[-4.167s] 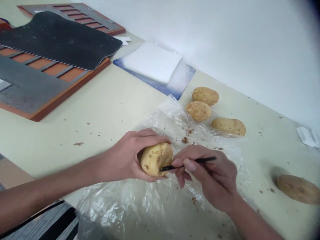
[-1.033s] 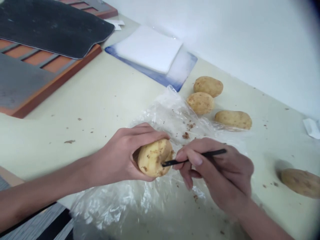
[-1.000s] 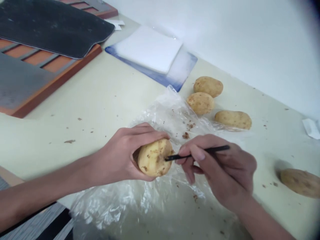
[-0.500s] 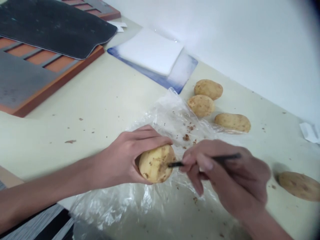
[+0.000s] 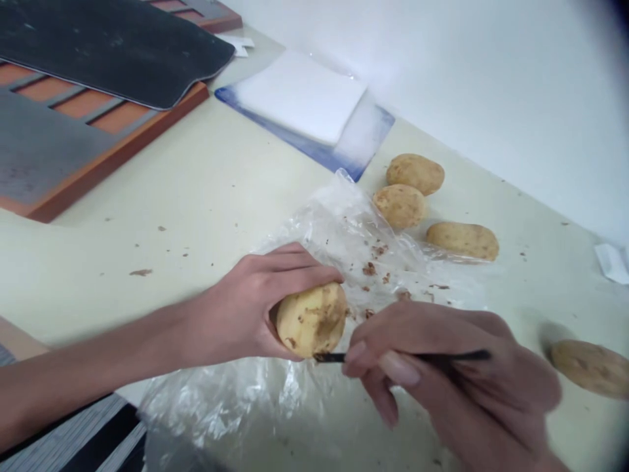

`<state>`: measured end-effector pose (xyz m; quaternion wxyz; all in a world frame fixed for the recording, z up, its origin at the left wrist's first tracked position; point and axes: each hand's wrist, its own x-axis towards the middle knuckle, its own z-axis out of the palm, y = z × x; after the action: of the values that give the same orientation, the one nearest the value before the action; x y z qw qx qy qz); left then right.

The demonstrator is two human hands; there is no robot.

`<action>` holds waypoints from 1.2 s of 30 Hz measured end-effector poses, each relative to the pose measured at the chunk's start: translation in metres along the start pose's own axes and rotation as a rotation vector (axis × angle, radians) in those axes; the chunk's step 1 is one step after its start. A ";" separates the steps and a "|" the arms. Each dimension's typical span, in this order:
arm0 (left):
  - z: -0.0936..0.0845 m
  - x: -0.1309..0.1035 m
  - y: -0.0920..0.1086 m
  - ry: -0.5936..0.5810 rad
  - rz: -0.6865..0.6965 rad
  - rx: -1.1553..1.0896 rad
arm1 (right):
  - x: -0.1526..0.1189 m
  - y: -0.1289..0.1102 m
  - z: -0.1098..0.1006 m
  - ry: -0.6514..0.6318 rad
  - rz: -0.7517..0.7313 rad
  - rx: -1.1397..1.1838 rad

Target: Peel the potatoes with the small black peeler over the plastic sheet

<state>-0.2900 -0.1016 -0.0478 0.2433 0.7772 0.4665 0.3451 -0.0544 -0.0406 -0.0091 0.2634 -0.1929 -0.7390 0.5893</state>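
My left hand (image 5: pixel 255 298) is wrapped round a partly peeled potato (image 5: pixel 312 318), its pale end turned to the right with brown skin patches left on it. Pinched in my right hand (image 5: pixel 442 373) is a thin dark stick-like tool (image 5: pixel 457 356); its exact kind cannot be made out. The tool's tip touches the lower edge of the potato, with a bit of brown scrap at it. Beneath both hands spreads a clear plastic sheet or bag (image 5: pixel 221 406), strewn with brown peel scraps (image 5: pixel 368 269).
Three potatoes (image 5: pixel 415 174) lie behind the plastic, and another potato (image 5: pixel 590 367) is at far right. A white pad (image 5: pixel 299 95) rests on a blue-edged sheet (image 5: pixel 356 170). At upper left, a black mat (image 5: pixel 113 52) covers part of an orange-edged board (image 5: pixel 122 147).
My right hand has moved down, bringing the tool's tip from the potato's face to its lower edge. The left hand keeps its hold. The whole view has shifted slightly.
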 end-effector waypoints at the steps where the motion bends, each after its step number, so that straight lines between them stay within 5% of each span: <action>1: 0.000 0.000 0.000 0.006 -0.002 -0.005 | -0.001 0.001 0.001 -0.017 0.000 0.004; 9: 0.002 -0.005 -0.003 -0.002 -0.004 0.017 | 0.001 0.025 -0.014 0.214 -0.063 -0.035; 14: -0.001 -0.002 0.001 -0.025 -0.043 0.010 | -0.003 0.001 -0.002 0.079 -0.051 0.141; 18: -0.001 -0.001 0.002 0.001 -0.037 -0.013 | -0.003 0.007 0.004 0.002 -0.051 0.082; 24: 0.000 -0.003 -0.003 0.015 0.001 0.008 | -0.001 0.019 -0.008 0.207 -0.044 -0.066; 36: 0.003 -0.004 -0.005 0.021 0.014 0.039 | -0.007 0.011 -0.001 0.181 -0.044 0.000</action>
<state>-0.2918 -0.1030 -0.0539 0.2209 0.7813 0.4704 0.3457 -0.0490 -0.0416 -0.0212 0.3421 -0.2289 -0.7162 0.5636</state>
